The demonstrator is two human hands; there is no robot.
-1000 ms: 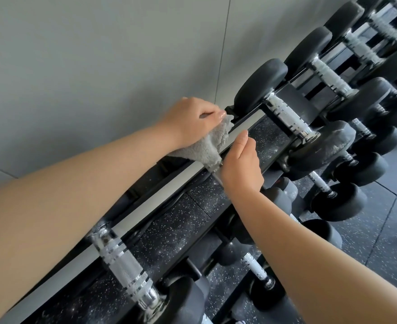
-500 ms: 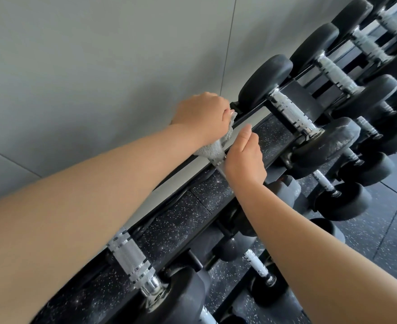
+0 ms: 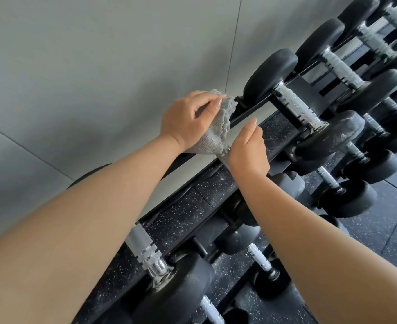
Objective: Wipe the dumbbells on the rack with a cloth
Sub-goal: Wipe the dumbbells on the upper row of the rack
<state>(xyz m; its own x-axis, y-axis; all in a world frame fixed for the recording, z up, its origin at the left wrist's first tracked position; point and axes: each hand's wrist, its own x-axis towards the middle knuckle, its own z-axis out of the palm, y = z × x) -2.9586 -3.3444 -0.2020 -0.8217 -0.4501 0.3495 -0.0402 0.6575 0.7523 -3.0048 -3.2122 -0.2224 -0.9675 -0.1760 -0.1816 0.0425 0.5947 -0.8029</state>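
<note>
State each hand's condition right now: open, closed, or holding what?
Left hand: grips the grey cloth.
Right hand: fingers curled, apparently pinching the cloth's lower end.

place: gym | evidence: tiered rack (image 3: 188,206) of black dumbbells (image 3: 293,101) with knurled chrome handles | speckled rubber floor (image 3: 380,232) | plain grey wall (image 3: 99,54)
</note>
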